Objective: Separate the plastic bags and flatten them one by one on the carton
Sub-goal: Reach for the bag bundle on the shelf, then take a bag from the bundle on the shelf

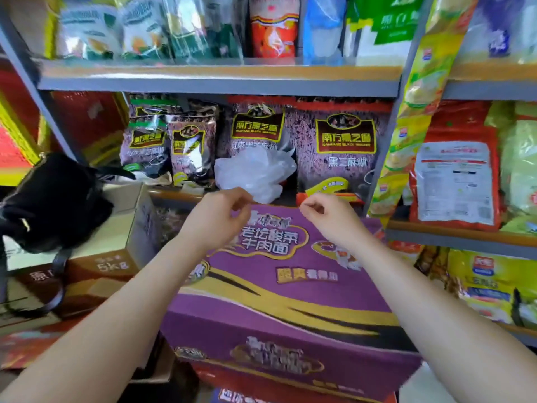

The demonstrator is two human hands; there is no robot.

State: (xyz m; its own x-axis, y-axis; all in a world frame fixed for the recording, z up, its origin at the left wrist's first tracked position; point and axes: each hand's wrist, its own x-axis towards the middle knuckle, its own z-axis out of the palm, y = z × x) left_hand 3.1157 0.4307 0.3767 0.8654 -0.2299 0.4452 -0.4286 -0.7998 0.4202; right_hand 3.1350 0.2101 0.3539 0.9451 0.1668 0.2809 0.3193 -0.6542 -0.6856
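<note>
Two bare arms are reaching out over a big purple carton (279, 289) that is sitting in front of the shelves. The left hand (219, 216) is hanging above the far end of the carton with its fingers curled in, and the thumb and fingertips are coming close together. The right hand (325, 218) is doing the same just beside it. I cannot tell if either hand is pinching anything, because nothing is showing between the fingers. A crumpled bunch of clear plastic bags (254, 171) is lying on the shelf (180, 196) just behind the carton, right past the left hand's fingertips, in front of dark purple food packets (344, 146). A black bag (55, 199) is resting on brown boxes (96, 269) to the left.
</note>
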